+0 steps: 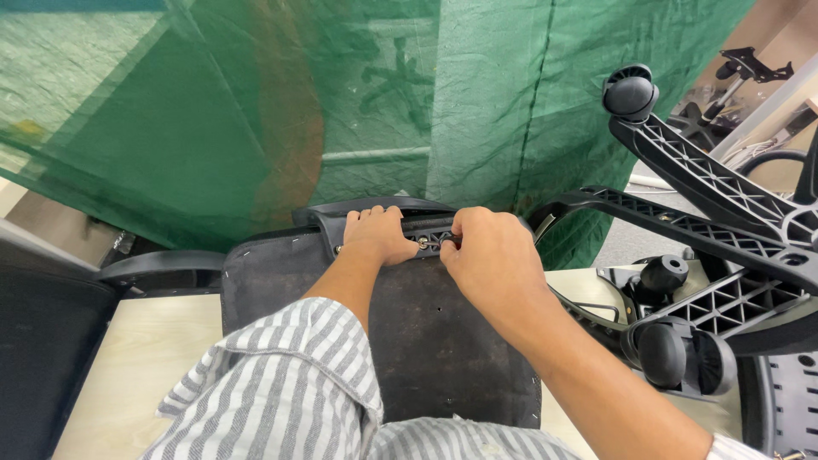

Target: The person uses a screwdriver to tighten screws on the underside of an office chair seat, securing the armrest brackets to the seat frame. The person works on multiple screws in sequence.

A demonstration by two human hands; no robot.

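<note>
While both hands meet at its far edge, an upturned chair seat (426, 341) is worked on.
The black bracket (375, 209) is gripped by the left hand (379, 234); a small bolt (423, 242) between the hands is pinched by the right hand (490, 255). A castor base (716, 221) is seen right of the right hand, a green net (256, 111) beyond both.

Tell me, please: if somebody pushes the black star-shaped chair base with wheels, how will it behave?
The chair base lies with its casters raised, so it probably slides, not rolls. Its ribbed plastic arms look stiff and light. Resting unevenly, it may rock or tip.
</note>
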